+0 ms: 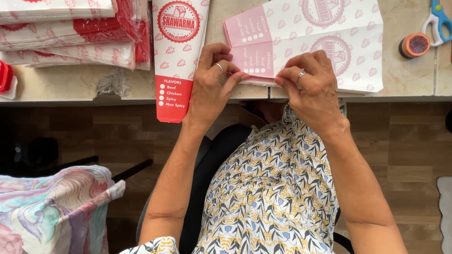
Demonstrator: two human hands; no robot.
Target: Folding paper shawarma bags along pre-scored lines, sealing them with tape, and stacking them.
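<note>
A white and pink printed paper sheet (325, 42) lies on the beige counter (70, 82) near its front edge, with a pink flap folded over at its left. My left hand (212, 82) pinches the lower edge of that pink flap with thumb and forefinger. Just to the right, my right hand (310, 89) presses its fingertips on the same folded edge. Each hand wears a ring. A finished red and white paper sleeve (176, 51) lies beside my left hand and overhangs the counter edge.
Stacks of similar red and white paper sleeves (75, 30) fill the counter's left. An orange tape roll (414, 45) and blue-handled scissors (438, 21) sit at the far right. Below are a wooden floor, a black chair (212, 174) and a floral cloth (52, 211).
</note>
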